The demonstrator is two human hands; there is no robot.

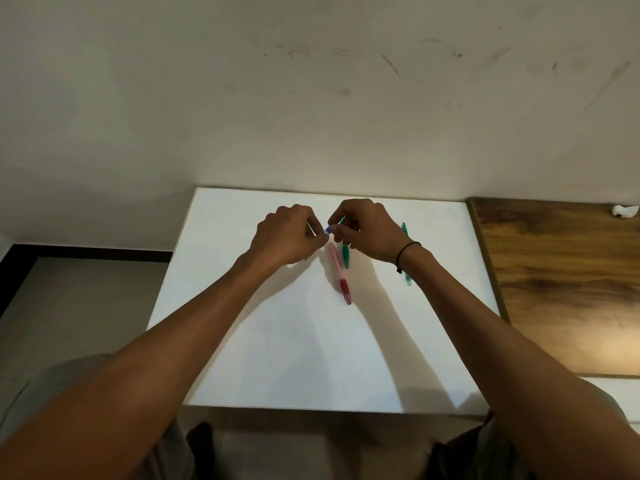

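The job looks like fitting or pulling apart a small blue piece, probably a pen part, and it will go best if both hands keep their pinches short and close to the tips, pull or push straight along the part's axis, and stay low over the table so nothing drops far. The left hand is curled, its thumb and forefinger closing on the blue piece from its own right; the right hand is curled too and pinches the same piece at its fingertips, on its left. The piece sits between the two hands, touching both. A pink pen lies just nearer the person than the fingertips, a green pen beside it under the right hand's fingers; whether that hand touches it I cannot tell. A teal pen lies just right of the right wrist.
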